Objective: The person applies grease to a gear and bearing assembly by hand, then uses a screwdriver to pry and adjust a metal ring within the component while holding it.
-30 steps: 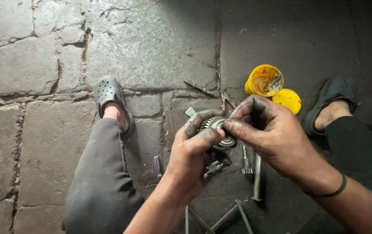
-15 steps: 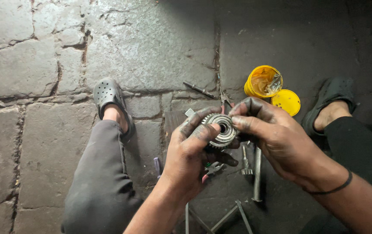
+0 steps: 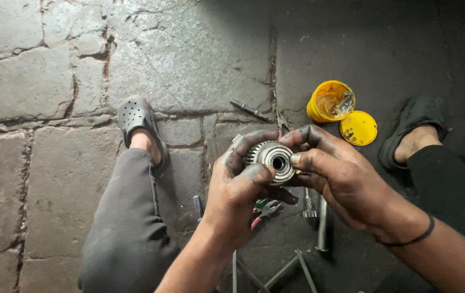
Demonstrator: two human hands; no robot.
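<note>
- The left hand [image 3: 238, 190] cups a round toothed metal gear [image 3: 272, 158] from below and behind, thumb pressed across its face
- The right hand [image 3: 341, 179] pinches the gear's right edge with fingers and thumb, so both hands are clenched on it, held in the air between the knees
- Both hands look greasy and black; the gear could slip and fall on the tools [image 3: 313, 217] lying just below
- An open yellow tin [image 3: 330, 101] and its lid [image 3: 358, 128] sit near the right foot; a shifted leg could knock the tin over
- The stone floor [image 3: 53, 81] is rough, cracked and uneven; a dropped small part could be lost in the joints
- The right side lies in dark shadow
</note>
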